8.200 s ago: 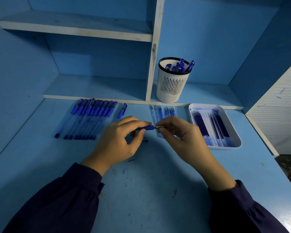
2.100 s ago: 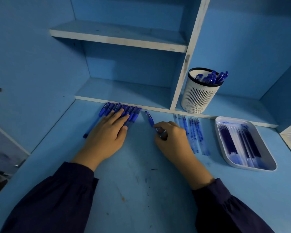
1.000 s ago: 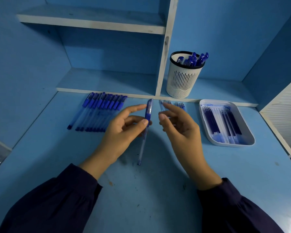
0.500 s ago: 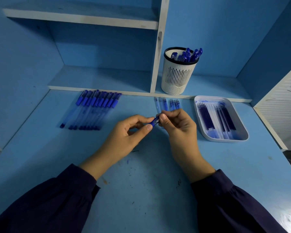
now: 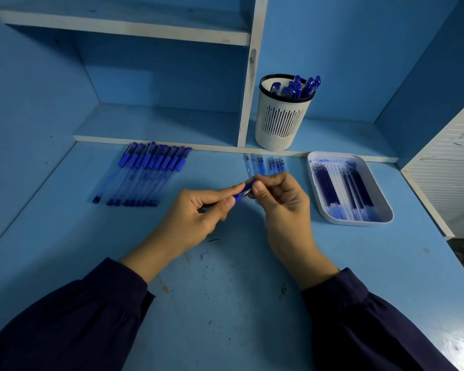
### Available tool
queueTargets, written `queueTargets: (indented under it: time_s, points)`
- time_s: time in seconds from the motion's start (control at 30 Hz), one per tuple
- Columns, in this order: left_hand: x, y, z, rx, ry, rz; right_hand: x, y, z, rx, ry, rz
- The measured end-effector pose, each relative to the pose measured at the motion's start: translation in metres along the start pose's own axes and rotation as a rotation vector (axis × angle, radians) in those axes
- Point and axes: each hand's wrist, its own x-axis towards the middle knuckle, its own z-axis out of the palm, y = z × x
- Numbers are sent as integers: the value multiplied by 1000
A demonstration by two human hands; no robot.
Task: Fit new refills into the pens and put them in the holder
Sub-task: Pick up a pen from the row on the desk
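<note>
On the blue desk (image 5: 225, 303), in front of a blue shelf unit (image 5: 158, 124) with white edges, two hands in dark sleeves meet over the middle. The left hand (image 5: 196, 218) and the right hand (image 5: 284, 207) hold one short blue pen (image 5: 243, 192) between them, a little above the desk. The left thumb and forefinger pinch its lower left end, the right thumb and forefinger pinch its upper right end, and the other fingers of both hands are curled in. To the right lies a white tray (image 5: 356, 222) with dark blue refills (image 5: 330, 186) laid lengthwise in it. Behind, on the low shelf, stands the white slotted holder (image 5: 279, 124) with a black rim, and several blue pens (image 5: 296, 88) stand in it. At the left a row of capped pens (image 5: 145, 175) lies side by side, touching. A few loose refills (image 5: 263, 164) lie just behind the right hand. The dark print on the pens is too small to read.
</note>
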Motion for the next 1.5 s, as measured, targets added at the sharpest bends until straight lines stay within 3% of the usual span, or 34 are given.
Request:
queueTargets:
  time_s: [0.3,0.5,0.6,0.73,0.9,1.0,1.2,1.5]
  points:
    - [-3,-6,0,-17,-22,7,14,-13,-3,82,15,7]
    - [-2,-2,-1,-77,154,47,18,-16,-12,93,94,60]
    - [-3,0,-4,-28,247,99,16,-10,-13,-185,40,99]
    - [-3,2,-9,35,324,137,5,4,-10,-743,-138,-49]
    - [0,-5,-9,105,349,164,-2,10,-3,-969,-225,-203]
    - [1,-10,-12,176,344,220,-3,5,-3,-892,-184,-128]
    - [4,-16,-16,508,272,472,2,-17,-4,-400,-181,143]
    - [6,-23,-19,565,178,512,1,-13,-5,-546,-237,13]
